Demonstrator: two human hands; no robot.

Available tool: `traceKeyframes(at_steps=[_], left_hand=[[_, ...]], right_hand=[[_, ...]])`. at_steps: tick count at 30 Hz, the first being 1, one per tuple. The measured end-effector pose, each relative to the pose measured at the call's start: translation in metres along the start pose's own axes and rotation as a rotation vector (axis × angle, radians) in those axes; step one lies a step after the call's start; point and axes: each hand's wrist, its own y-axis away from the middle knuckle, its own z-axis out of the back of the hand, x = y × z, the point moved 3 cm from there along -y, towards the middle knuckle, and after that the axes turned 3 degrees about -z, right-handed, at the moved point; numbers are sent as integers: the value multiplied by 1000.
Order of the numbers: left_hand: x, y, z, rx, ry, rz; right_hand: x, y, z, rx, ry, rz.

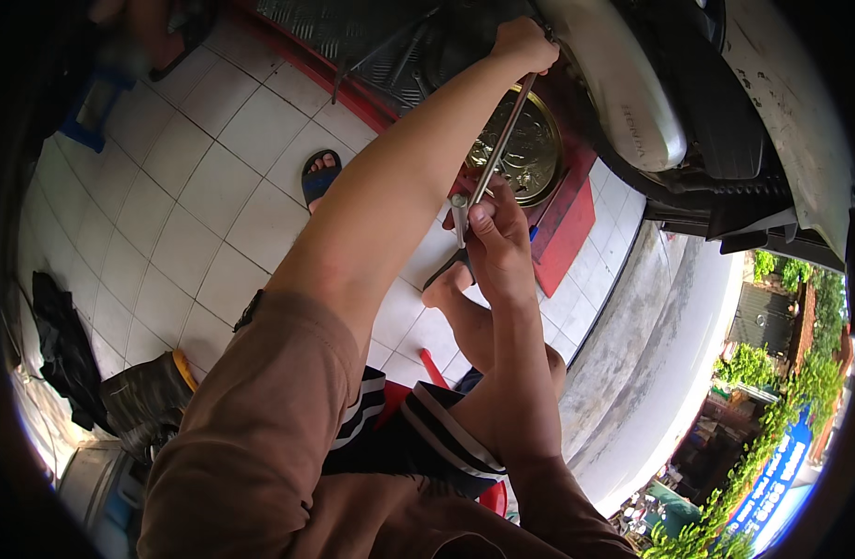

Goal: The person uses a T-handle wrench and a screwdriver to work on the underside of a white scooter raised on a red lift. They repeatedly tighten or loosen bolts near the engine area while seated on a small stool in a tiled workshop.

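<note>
A long, thin metal T-handle wrench (504,135) slants between my two hands, its short crosspiece at the near end. My left hand (525,45) is closed around the far end, close beside the motorbike's silver exhaust cover (632,102). What the far tip touches is hidden behind my fingers. Nearer to me, my right hand (498,238) grips the crosspiece end, with the thumb on top. Below the wrench lies a round, gold-coloured pan (550,140) with a shiny, wet-looking inside.
The motorbike's black tyre (716,200) and scuffed body panel (809,121) fill the upper right. A red platform (565,247) lies under the pan. White floor tiles (195,224) spread leftward, with a blue stool (97,107) and another person's sandalled foot (171,56) at the upper left.
</note>
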Motion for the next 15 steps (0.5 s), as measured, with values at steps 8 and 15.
traceKeyframes(at_steps=[8, 15], left_hand=[[4, 20, 32, 81, 415, 105], [-25, 136, 131, -113, 259, 299]], right_hand=[[13, -31, -16, 95, -146, -87], [24, -51, -37, 167, -232, -99]])
